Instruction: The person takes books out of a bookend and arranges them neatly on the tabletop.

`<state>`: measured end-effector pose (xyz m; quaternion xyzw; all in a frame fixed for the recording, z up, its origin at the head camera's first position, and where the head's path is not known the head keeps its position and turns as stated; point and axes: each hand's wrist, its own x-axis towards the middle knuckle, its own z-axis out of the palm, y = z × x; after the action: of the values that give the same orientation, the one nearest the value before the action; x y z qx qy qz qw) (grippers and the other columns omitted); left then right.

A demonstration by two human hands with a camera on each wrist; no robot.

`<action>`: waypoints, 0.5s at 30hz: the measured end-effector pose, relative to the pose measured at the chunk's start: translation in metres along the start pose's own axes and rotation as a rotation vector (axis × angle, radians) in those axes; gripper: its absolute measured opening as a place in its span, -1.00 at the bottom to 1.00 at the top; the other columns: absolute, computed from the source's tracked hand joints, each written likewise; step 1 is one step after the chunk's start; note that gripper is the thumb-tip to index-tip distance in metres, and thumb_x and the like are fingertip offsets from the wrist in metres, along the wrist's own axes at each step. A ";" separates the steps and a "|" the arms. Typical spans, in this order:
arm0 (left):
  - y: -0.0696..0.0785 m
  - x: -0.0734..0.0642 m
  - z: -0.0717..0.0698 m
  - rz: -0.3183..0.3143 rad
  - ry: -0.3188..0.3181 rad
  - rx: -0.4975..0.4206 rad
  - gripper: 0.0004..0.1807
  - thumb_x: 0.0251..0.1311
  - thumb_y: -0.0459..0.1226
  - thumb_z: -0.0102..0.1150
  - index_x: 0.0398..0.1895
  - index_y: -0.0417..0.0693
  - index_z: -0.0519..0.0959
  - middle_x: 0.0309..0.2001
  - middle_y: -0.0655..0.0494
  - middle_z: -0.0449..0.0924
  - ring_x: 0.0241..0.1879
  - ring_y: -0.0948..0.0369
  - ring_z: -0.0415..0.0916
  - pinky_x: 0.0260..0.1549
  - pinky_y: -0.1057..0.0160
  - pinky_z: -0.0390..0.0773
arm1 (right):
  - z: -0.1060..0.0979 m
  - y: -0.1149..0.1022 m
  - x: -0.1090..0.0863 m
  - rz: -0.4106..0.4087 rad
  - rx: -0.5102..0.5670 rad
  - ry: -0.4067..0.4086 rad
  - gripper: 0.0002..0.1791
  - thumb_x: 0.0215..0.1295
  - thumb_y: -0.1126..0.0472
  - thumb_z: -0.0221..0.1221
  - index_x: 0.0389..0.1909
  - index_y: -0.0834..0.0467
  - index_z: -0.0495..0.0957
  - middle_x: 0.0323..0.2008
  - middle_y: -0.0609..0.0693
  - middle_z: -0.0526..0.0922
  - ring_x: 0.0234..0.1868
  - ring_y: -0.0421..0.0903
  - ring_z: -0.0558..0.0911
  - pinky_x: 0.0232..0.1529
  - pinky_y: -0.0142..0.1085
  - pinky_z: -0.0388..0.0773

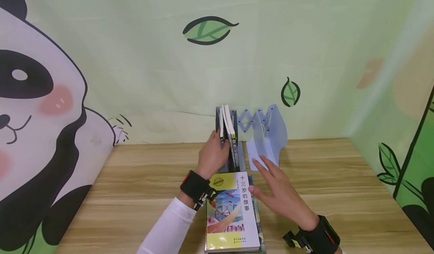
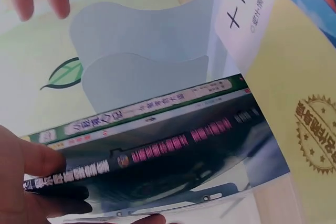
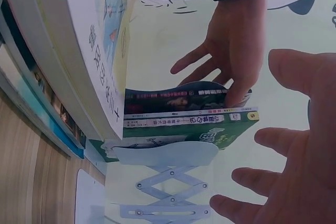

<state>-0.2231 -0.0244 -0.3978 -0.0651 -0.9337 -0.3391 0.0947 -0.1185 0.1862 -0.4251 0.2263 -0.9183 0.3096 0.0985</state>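
Observation:
My left hand [image 1: 213, 154] grips a thin dark-spined book [image 2: 173, 150] standing upright at the left end of an extendable metal bookend [image 1: 278, 133]. Its thumb lies on the spine side, while the other fingers reach round the far left side, partly hidden. Right beside that book, slim volumes with a green spine [image 3: 226, 132] and a pale spine lean slightly. My right hand [image 1: 279, 190] hovers with spread fingers over the right edge of the book stack, holding nothing. On top of that stack lies a white and yellow storybook [image 1: 225, 212].
The bookend's lattice [image 1: 246, 119] stretches between its left and right sections. Under the storybook, other books [image 1: 259, 227] stick out at the right edge. A wood-grain table [image 1: 145, 186] runs back to a printed cloth backdrop [image 1: 152, 77].

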 end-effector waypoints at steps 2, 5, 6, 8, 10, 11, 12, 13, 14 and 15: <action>0.000 0.000 -0.001 0.021 0.012 -0.017 -0.40 0.46 -0.13 -0.14 0.47 -0.23 0.21 0.41 -0.34 0.25 -0.18 -0.09 0.63 -0.46 0.04 0.56 | 0.000 0.000 0.000 0.002 0.000 0.002 -0.18 0.33 -0.09 0.19 0.53 0.01 0.11 0.54 0.16 0.05 0.48 0.32 0.15 0.30 0.40 0.12; 0.000 0.000 -0.003 0.054 0.022 -0.076 -0.45 0.47 -0.20 -0.15 0.45 -0.23 0.24 0.17 -0.29 0.49 -0.34 0.03 0.56 -0.49 0.16 0.48 | 0.001 0.000 0.000 0.003 -0.002 0.002 -0.18 0.34 -0.10 0.18 0.53 0.00 0.10 0.54 0.16 0.05 0.48 0.32 0.15 0.29 0.40 0.12; -0.001 0.000 -0.003 0.059 0.025 -0.104 -0.46 0.47 -0.23 -0.15 0.45 -0.24 0.24 0.06 -0.24 0.53 -0.43 0.08 0.49 -0.54 0.20 0.41 | 0.001 0.000 0.000 0.004 -0.002 0.002 -0.19 0.34 -0.10 0.18 0.53 0.00 0.11 0.54 0.16 0.05 0.48 0.32 0.15 0.29 0.40 0.12; -0.001 -0.001 -0.004 0.064 0.029 -0.140 -0.49 0.48 -0.25 -0.15 0.43 -0.25 0.26 -0.17 -0.11 0.52 -0.49 0.17 0.39 -0.58 0.29 0.34 | 0.001 0.000 0.000 0.007 -0.002 0.002 -0.19 0.34 -0.10 0.18 0.53 0.01 0.12 0.54 0.16 0.06 0.48 0.32 0.16 0.30 0.40 0.11; -0.002 -0.002 -0.005 0.059 0.029 -0.170 -0.50 0.48 -0.25 -0.15 0.41 -0.26 0.27 -0.30 -0.04 0.45 -0.52 0.21 0.35 -0.62 0.33 0.31 | 0.001 0.000 0.000 0.006 -0.009 0.004 -0.19 0.34 -0.10 0.18 0.52 0.03 0.13 0.54 0.16 0.06 0.47 0.33 0.16 0.29 0.40 0.12; -0.002 -0.002 -0.005 0.058 0.031 -0.179 -0.50 0.48 -0.26 -0.14 0.41 -0.27 0.27 -0.31 -0.02 0.43 -0.52 0.22 0.34 -0.63 0.33 0.31 | 0.001 -0.001 0.000 0.006 -0.012 0.004 -0.20 0.34 -0.10 0.18 0.52 0.03 0.13 0.54 0.17 0.07 0.47 0.33 0.16 0.29 0.40 0.13; -0.002 -0.003 -0.006 0.059 0.029 -0.185 -0.49 0.48 -0.26 -0.15 0.42 -0.29 0.26 -0.32 -0.01 0.42 -0.53 0.22 0.34 -0.64 0.33 0.31 | 0.001 -0.001 0.000 0.007 -0.012 0.005 -0.20 0.34 -0.10 0.18 0.52 0.03 0.14 0.54 0.17 0.07 0.47 0.33 0.17 0.29 0.40 0.13; -0.001 -0.003 -0.006 0.062 0.029 -0.186 -0.49 0.49 -0.26 -0.15 0.42 -0.29 0.25 -0.32 -0.02 0.42 -0.53 0.21 0.34 -0.64 0.33 0.31 | 0.001 -0.001 0.001 0.006 -0.014 0.006 -0.20 0.34 -0.10 0.18 0.52 0.04 0.14 0.53 0.17 0.08 0.47 0.33 0.17 0.29 0.41 0.14; -0.001 -0.003 -0.006 0.069 0.032 -0.187 -0.49 0.48 -0.27 -0.15 0.42 -0.29 0.25 -0.32 -0.03 0.42 -0.53 0.21 0.34 -0.64 0.32 0.31 | 0.002 -0.001 0.001 0.006 -0.015 0.005 -0.20 0.34 -0.09 0.18 0.52 0.04 0.14 0.53 0.17 0.08 0.46 0.33 0.18 0.29 0.40 0.14; 0.000 -0.004 -0.007 0.077 0.038 -0.183 -0.49 0.48 -0.27 -0.15 0.42 -0.29 0.25 -0.29 -0.04 0.44 -0.51 0.20 0.36 -0.62 0.33 0.33 | 0.002 -0.001 0.001 0.007 -0.017 0.005 -0.20 0.34 -0.09 0.18 0.52 0.04 0.14 0.53 0.17 0.08 0.46 0.33 0.18 0.29 0.40 0.14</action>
<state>-0.2188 -0.0295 -0.3935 -0.1028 -0.8936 -0.4204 0.1190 -0.1188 0.1845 -0.4258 0.2215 -0.9214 0.3028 0.1017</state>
